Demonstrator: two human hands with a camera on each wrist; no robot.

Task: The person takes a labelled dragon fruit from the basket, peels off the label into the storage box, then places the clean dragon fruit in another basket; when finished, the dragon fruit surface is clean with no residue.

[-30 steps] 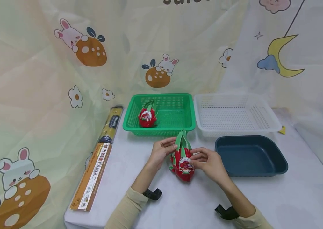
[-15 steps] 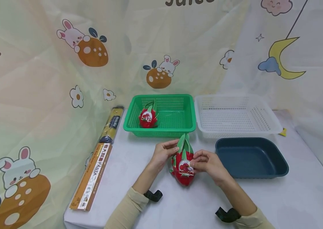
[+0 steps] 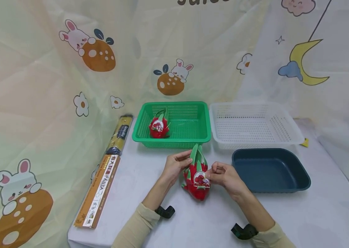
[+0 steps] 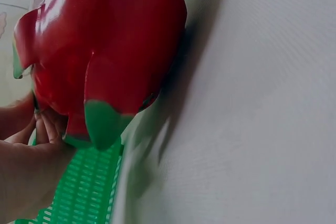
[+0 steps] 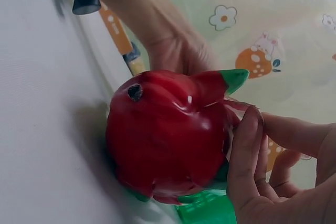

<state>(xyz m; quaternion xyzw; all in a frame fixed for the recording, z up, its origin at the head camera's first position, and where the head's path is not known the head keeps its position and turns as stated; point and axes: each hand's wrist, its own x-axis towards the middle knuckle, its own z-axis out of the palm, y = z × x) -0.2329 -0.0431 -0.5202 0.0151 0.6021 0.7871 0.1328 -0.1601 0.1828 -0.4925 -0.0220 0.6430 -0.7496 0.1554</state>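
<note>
Shifted slightly toward the person since one second earlier, the glossy red dragon fruit with green leaves point(image 3: 195, 190) is between the two hands, over the white-clothed desk point(image 3: 205, 227). Left hand point(image 3: 174, 167): pinching the leaves. Right hand point(image 3: 226, 177): pinching the edge of the white-and-red label point(image 3: 200, 179), its lettering illegible. Far left: long orange-and-white carton point(image 3: 97, 193), marked "PASTA".

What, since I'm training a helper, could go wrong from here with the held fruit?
The fruit might slip, since the left hand grips it up near the leaves. The label could crease or tear, as the right hand pinches at its edge.
</note>
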